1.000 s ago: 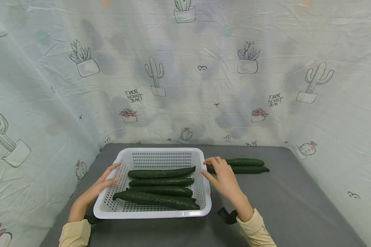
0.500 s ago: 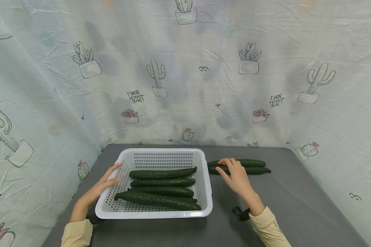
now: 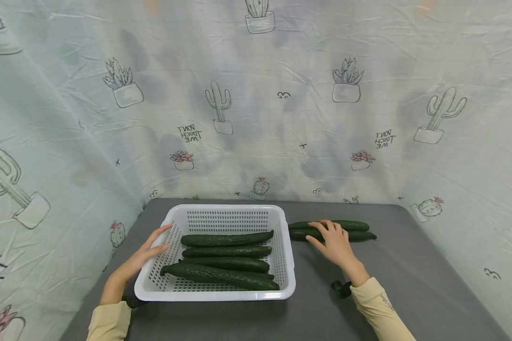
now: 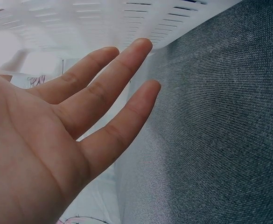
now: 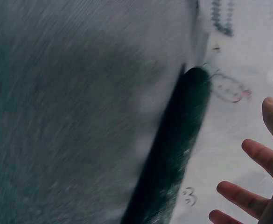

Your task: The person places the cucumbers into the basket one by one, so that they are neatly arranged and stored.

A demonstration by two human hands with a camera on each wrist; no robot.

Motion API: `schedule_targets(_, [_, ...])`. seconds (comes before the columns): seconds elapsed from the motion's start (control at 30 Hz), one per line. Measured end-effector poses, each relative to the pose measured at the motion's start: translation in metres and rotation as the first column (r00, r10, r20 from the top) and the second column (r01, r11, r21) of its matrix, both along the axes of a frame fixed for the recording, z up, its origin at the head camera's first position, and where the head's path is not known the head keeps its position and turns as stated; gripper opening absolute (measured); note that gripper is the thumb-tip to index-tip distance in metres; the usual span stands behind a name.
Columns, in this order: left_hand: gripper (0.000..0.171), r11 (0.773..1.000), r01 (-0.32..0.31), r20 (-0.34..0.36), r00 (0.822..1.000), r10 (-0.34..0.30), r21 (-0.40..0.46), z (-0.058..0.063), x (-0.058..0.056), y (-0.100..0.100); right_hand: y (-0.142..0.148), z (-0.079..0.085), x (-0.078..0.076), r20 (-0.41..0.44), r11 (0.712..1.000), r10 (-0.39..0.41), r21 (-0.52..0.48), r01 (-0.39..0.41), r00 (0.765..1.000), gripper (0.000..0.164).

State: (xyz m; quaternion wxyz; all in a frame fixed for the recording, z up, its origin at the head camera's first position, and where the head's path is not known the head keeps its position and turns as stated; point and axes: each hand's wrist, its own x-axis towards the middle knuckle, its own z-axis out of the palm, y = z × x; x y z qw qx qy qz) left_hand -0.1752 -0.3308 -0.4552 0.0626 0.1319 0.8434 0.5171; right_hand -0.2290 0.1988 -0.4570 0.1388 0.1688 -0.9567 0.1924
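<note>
A white slotted plastic basket (image 3: 291,279) holds several dark green cucumbers (image 3: 226,252) lying side by side. At its left rim rests my left hand (image 3: 138,258), two fingertips reaching over the edge. The left wrist view shows three nearly straight fingers (image 4: 122,88) of this hand below the slotted wall. To the right of the basket, my right hand (image 3: 336,244) is over two more cucumbers (image 3: 360,235), fingers spread and partly covering them. In the right wrist view, a cucumber (image 5: 173,154) lies left of the spread fingertips, apart from them.
Grey cloth covers the table (image 3: 409,284). A white curtain (image 3: 256,118) printed with cacti closes off the back and both sides, close to the table's far edge. A dark strap (image 3: 341,289) shows at my right wrist.
My right hand has moved right, away from the basket's right rim, and is now over the two cucumbers on the table. The left hand stays at the left rim.
</note>
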Motion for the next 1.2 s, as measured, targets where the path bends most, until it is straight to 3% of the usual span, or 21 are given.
schedule_targets(0.37, [0.059,1.0,-0.005,0.004,1.0,0.005,0.013,0.0,0.0,0.0,0.018,-0.018,-0.023,-0.019,0.994,-0.017,0.103,0.019,1.0,0.045])
schedule_targets(0.67, [0.059,1.0,-0.012,0.01,1.0,0.012,0.009,0.0,0.0,0.001,0.024,-0.028,-0.032,0.062,0.993,-0.013,0.121,0.005,0.998,0.045])
schedule_targets(0.83, [0.06,1.0,-0.012,0.008,1.0,0.012,0.008,0.001,0.001,0.001,0.024,-0.029,-0.037,0.061,0.99,-0.002,0.144,-0.006,0.998,0.038])
schedule_targets(1.2, [0.06,1.0,-0.009,0.005,1.0,0.009,0.0,0.003,0.001,0.002,0.021,-0.029,-0.034,0.03,0.971,0.001,0.237,-0.009,1.0,0.032])
